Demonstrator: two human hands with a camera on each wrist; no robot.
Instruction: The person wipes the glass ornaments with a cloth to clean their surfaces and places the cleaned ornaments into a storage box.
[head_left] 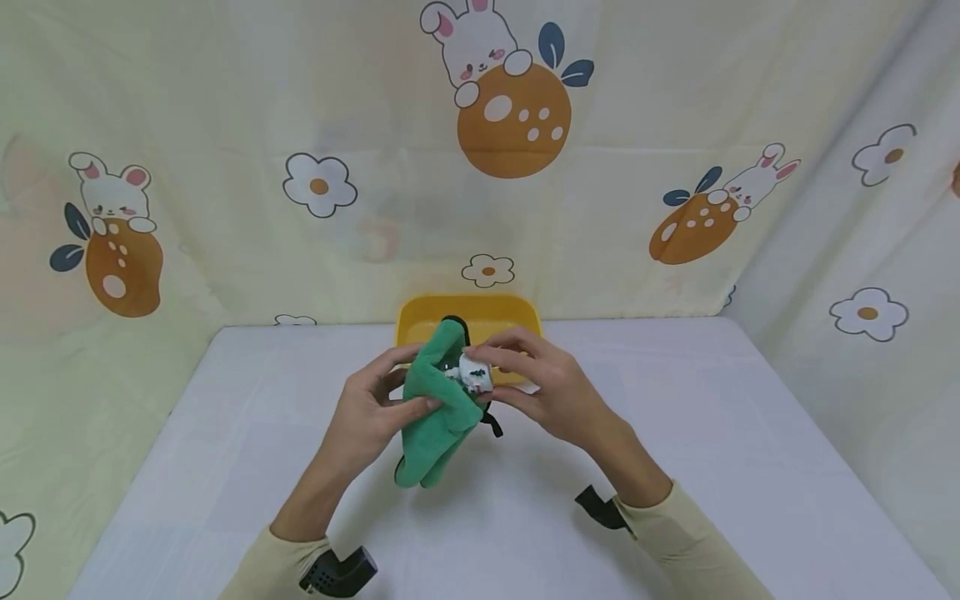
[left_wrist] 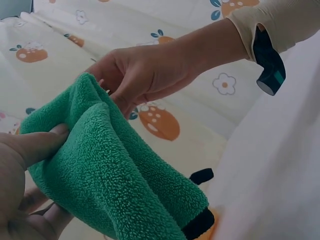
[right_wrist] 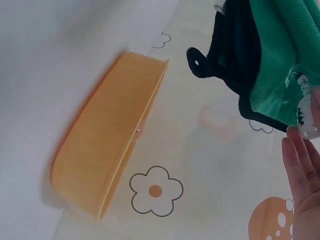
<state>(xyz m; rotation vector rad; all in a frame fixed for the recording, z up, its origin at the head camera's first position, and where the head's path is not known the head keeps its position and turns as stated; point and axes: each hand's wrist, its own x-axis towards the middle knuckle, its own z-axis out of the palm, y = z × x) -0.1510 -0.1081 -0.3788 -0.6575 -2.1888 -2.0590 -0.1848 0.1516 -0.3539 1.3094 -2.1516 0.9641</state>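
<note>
A green terry cloth with black edging and a black loop hangs folded from my left hand, whose thumb presses it against the fingers. In the left wrist view the thumb lies on the pile of the cloth. Between the thumb and fingers of my right hand is a small stemmed glass with white and dark markings. Its narrow stem points left into the cloth's fold, where the cloth partly hides it. In the right wrist view the glass looks clear, set against the cloth.
Behind the hands, a yellow plastic tub stands at the back of the white-covered table. A curtain printed with rabbits and flowers hangs behind it. Black devices are strapped at both wrists.
</note>
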